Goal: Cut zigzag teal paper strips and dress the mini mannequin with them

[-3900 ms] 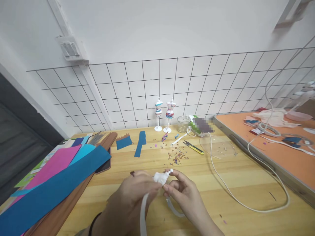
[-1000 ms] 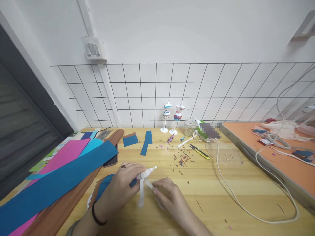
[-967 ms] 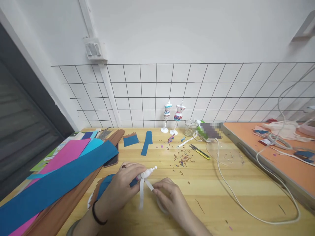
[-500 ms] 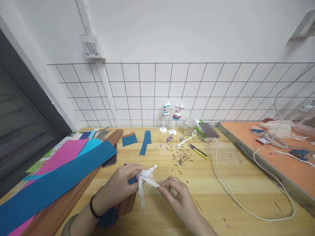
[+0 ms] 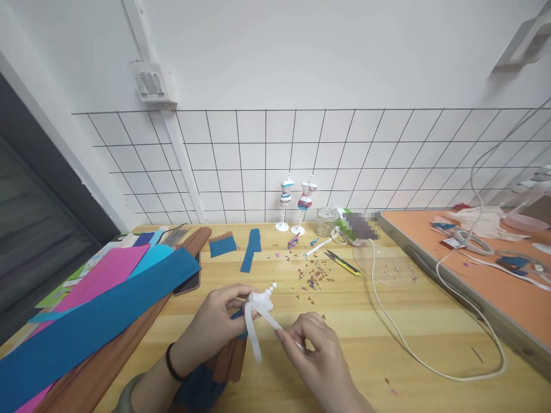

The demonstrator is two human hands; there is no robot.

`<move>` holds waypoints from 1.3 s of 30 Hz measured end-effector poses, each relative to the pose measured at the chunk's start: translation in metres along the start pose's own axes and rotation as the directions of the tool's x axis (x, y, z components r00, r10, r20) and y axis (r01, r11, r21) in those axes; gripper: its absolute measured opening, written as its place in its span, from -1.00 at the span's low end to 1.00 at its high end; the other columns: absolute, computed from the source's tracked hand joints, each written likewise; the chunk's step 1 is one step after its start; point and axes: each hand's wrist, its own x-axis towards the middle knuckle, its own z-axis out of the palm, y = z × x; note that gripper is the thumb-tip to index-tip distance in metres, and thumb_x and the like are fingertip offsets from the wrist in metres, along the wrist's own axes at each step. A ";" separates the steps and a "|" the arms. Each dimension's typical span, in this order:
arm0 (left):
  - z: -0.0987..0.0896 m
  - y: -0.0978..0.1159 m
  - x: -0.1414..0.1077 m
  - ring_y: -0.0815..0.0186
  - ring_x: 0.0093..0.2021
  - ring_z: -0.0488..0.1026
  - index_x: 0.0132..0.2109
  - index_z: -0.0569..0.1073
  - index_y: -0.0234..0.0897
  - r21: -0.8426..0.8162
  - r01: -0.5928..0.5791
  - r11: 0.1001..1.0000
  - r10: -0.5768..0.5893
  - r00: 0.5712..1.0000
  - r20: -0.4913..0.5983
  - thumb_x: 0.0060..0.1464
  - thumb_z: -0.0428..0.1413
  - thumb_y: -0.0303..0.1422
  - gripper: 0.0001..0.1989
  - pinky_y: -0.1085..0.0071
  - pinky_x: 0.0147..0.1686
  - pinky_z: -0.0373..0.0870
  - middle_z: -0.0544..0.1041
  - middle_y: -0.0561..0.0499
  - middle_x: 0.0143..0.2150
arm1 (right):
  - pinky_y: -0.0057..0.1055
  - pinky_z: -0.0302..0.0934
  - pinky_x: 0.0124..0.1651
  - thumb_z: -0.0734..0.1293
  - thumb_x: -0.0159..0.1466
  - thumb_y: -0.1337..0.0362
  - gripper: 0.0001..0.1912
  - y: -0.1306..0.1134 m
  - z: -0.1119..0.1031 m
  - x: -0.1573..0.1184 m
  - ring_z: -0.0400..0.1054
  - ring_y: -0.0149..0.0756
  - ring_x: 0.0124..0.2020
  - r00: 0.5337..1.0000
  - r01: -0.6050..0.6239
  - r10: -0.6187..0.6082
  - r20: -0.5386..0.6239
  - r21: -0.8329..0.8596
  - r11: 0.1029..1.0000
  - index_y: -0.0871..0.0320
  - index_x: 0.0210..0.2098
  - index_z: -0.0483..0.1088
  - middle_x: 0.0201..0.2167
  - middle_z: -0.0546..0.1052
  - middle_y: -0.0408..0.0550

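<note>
My left hand (image 5: 228,315) is closed around a small white dress form (image 5: 262,299), tilted so its beaded neck points up and to the right. Brown and blue fabric (image 5: 228,358) hangs below that hand, dressing the lower part of the form. A narrow white ribbon (image 5: 253,338) lies across the form's chest, one end dangling free. Its other end is pinched between the thumb and fingers of my right hand (image 5: 312,347), pulled out to the lower right.
Two more small dress forms (image 5: 305,201) stand by the wall beside a glass jar (image 5: 328,221). Tweezers and a yellow cutter (image 5: 344,264) lie near brown scraps (image 5: 314,279). Fabric strips (image 5: 107,310) and a phone (image 5: 188,283) are left; a white cable (image 5: 400,338) loops on the right.
The view has shifted slightly. The dress form is turned a little, with more of its white chest showing. My right hand still holds the ribbon and sits slightly lower.
</note>
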 end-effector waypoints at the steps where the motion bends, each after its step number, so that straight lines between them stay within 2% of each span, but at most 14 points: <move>1: 0.001 -0.001 0.000 0.29 -0.26 0.51 -0.20 0.46 -0.31 0.036 -0.025 0.999 0.026 0.999 -0.018 -0.10 0.09 -0.49 -0.76 0.37 -0.22 0.49 0.56 -0.03 -0.21 | -0.43 0.07 -0.46 0.25 0.20 0.28 -0.69 -0.002 -0.002 -0.001 0.19 -0.36 -0.59 1.000 0.024 -0.024 -0.003 -0.021 0.999 0.11 -0.65 0.17 -0.69 0.29 -0.17; 5: 0.006 -0.008 0.002 0.33 -0.27 0.50 -0.18 0.47 -0.28 0.178 -0.111 0.978 0.122 0.991 -0.050 -0.12 0.06 -0.55 -0.71 0.42 -0.22 0.47 0.55 -0.01 -0.19 | -0.46 0.04 -0.49 0.26 0.20 0.33 -0.69 -0.006 -0.006 -0.006 0.15 -0.39 -0.61 0.993 0.117 -0.118 -0.011 -0.098 0.988 0.12 -0.65 0.14 -0.71 0.27 -0.19; 8: 0.008 -0.014 0.004 0.34 -0.27 0.48 -0.18 0.47 -0.24 0.265 -0.146 0.953 0.169 0.984 -0.064 -0.11 0.05 -0.55 -0.70 0.43 -0.22 0.45 0.54 0.02 -0.19 | -0.47 0.00 -0.51 0.25 0.20 0.38 -0.70 -0.009 -0.008 -0.007 0.10 -0.41 -0.63 0.970 0.215 -0.228 -0.082 -0.148 0.965 0.12 -0.64 0.15 -0.71 0.25 -0.21; 12: 0.007 -0.015 0.004 0.32 -0.24 0.47 -0.19 0.48 -0.22 0.314 -0.181 0.932 0.212 0.975 -0.066 -0.09 0.06 -0.52 -0.72 0.43 -0.20 0.44 0.54 0.01 -0.20 | -0.46 -0.03 -0.50 0.24 0.20 0.42 -0.70 -0.010 -0.010 -0.007 0.06 -0.42 -0.65 0.946 0.278 -0.303 -0.116 -0.189 0.942 0.13 -0.63 0.14 -0.72 0.21 -0.24; 16: 0.005 -0.011 0.002 0.29 -0.23 0.49 -0.18 0.48 -0.25 0.238 -0.139 0.961 0.156 0.986 -0.054 -0.09 0.07 -0.50 -0.73 0.41 -0.19 0.46 0.54 -0.03 -0.18 | -0.45 -0.01 -0.48 0.25 0.21 0.39 -0.72 -0.003 -0.012 -0.005 0.10 -0.40 -0.63 0.967 0.213 -0.234 -0.097 -0.190 0.958 0.13 -0.60 0.15 -0.69 0.23 -0.22; 24: 0.005 0.002 -0.002 0.25 -0.25 0.52 -0.22 0.49 -0.35 -0.054 0.020 0.998 -0.020 1.000 0.004 -0.13 0.12 -0.47 -0.76 0.44 -0.22 0.48 0.55 -0.08 -0.17 | -0.45 0.04 -0.45 0.22 0.24 0.25 -0.69 0.007 -0.011 -0.001 0.18 -0.36 -0.58 0.999 0.032 -0.034 -0.026 -0.084 0.996 0.13 -0.61 0.18 -0.68 0.30 -0.18; 30: 0.004 0.000 -0.005 0.16 -0.17 0.50 -0.18 0.46 -0.36 -0.156 0.104 0.982 -0.094 0.993 0.066 -0.11 0.15 -0.41 -0.72 0.38 -0.18 0.46 0.53 -0.11 -0.11 | -0.44 0.07 -0.44 0.21 0.23 0.17 -0.66 0.005 -0.009 0.004 0.22 -0.35 -0.57 0.991 -0.129 0.129 0.032 0.007 0.992 0.12 -0.64 0.15 -0.67 0.30 -0.19; 39: 0.005 0.005 -0.002 0.19 -0.25 0.52 -0.20 0.44 -0.35 -0.239 0.167 0.957 -0.146 0.984 0.103 -0.14 0.19 -0.36 -0.72 0.41 -0.28 0.48 0.56 -0.10 -0.20 | -0.46 0.08 -0.45 0.21 0.21 0.13 -0.65 0.004 -0.013 0.007 0.20 -0.36 -0.57 0.975 -0.207 0.201 0.093 0.058 0.977 0.13 -0.64 0.18 -0.67 0.30 -0.19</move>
